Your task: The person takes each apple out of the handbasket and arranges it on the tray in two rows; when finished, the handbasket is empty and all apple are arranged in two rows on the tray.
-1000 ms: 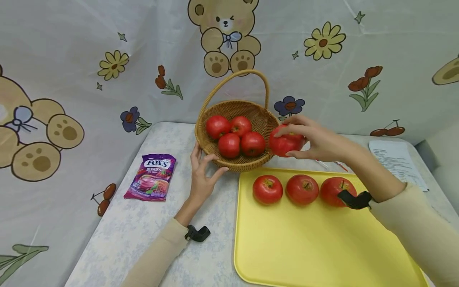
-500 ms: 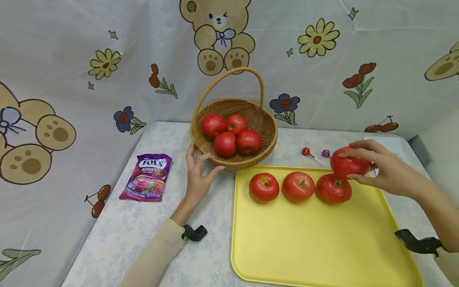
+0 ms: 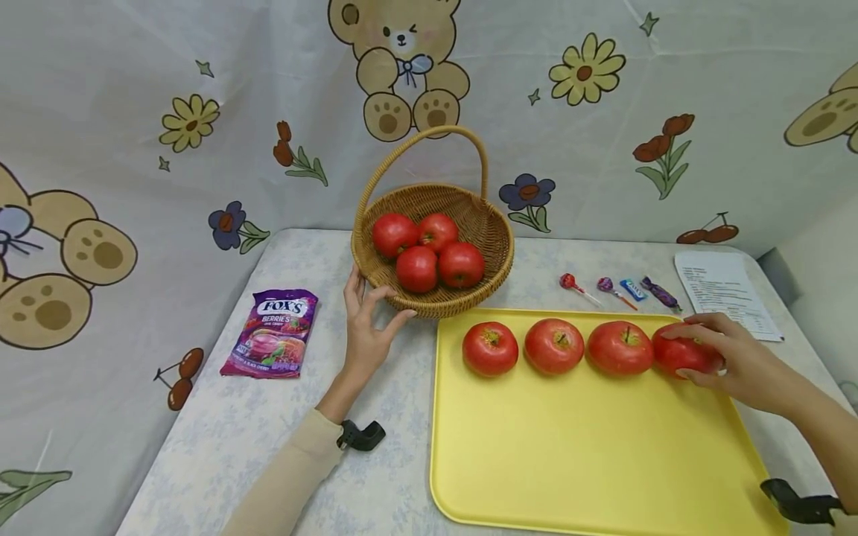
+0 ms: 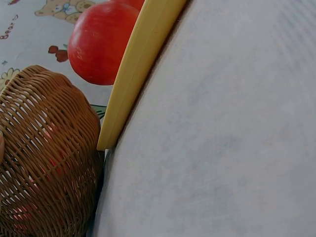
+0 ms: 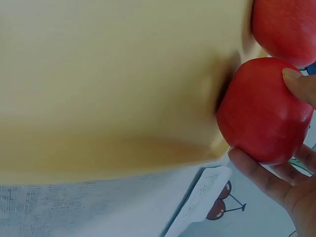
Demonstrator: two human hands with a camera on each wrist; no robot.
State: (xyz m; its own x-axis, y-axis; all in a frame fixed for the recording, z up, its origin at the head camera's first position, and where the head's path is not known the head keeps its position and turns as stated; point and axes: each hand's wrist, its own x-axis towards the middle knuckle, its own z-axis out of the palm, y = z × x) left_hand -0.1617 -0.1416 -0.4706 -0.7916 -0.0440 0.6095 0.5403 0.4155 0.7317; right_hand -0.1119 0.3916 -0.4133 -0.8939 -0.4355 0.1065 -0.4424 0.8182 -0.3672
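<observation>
My right hand (image 3: 740, 365) grips a red apple (image 5: 266, 111) at the far right corner of the yellow tray (image 3: 596, 454). Thumb and fingers span its sides in the right wrist view. Left of it, an apple (image 3: 620, 348), another apple (image 3: 554, 347) and a third apple (image 3: 490, 349) line up along the tray's far edge. A wicker basket (image 3: 499, 246) with a tall handle holds several red apples (image 3: 417, 269). My left hand (image 3: 369, 335) has its fingers spread against the basket's near left side, the thumb apart by the lower rim.
A purple Fox's candy bag (image 3: 273, 335) lies left of the basket. Behind the tray are a red lollipop (image 3: 570, 281), a purple lollipop (image 3: 606, 284), a blue wrapped candy (image 3: 633, 289) and a purple wrapped candy (image 3: 660, 293). A printed paper (image 3: 724, 290) lies at the back right.
My right hand has carried the apple from beside the basket rightward and down to the tray's far right corner, at the row's end. The left hand stays at the basket.
</observation>
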